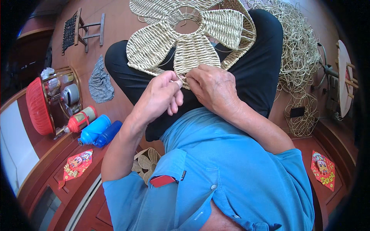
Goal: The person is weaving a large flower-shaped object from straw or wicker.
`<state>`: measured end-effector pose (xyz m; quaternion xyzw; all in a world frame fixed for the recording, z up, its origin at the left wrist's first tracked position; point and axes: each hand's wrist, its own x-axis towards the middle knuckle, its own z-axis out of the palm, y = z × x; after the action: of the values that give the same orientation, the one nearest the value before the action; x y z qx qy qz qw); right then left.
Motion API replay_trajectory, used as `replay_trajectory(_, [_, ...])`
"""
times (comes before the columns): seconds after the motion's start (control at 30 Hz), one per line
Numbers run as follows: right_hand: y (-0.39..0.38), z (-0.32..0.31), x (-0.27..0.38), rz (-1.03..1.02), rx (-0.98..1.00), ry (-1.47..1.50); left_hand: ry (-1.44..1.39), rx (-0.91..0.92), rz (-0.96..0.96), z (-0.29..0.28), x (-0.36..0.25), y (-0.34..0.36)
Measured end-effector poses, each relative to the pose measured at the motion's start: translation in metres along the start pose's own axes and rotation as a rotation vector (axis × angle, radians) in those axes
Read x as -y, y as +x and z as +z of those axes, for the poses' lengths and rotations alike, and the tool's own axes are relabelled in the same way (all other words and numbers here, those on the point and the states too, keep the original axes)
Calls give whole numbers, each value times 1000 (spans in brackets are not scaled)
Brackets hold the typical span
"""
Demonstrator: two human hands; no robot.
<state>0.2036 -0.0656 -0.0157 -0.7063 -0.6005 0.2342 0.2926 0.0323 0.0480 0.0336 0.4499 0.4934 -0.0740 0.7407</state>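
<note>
A flower-shaped basket [195, 52], woven from pale straw cord, rests across my lap with several broad petals around a round central opening. Both hands meet at the near end of the petal closest to me. Thumb and forefinger of my left hand [160, 96] pinch a thin straw cord [179, 78] there, while the other fingers curl loosely below. Beside it, my right hand [216, 86] has its fingertips pressed together on the same edge, apparently on the cord too. The back of that hand hides part of the edge and the exact grip.
A large tangled heap of straw cord [295, 46] lies on the floor at my right. At left are a small stool [81, 30], a grey cloth [101, 82], blue flasks [94, 129], a red flask [81, 118] and a red plastic basket [38, 106]. A round wooden board [343, 79] stands far right.
</note>
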Motion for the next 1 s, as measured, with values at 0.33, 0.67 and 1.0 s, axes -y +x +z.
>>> replay_trajectory(0.33, [6,-47,-12,100,258,520,944,-665,747,13,13,-29])
replay_trajectory(0.67, [15,-62,-29,117,434,763,935,-684,943,46,39,-4])
replay_trajectory(1.0, [7,-90,-56,531,420,1249,881,-581,943,48,24,12])
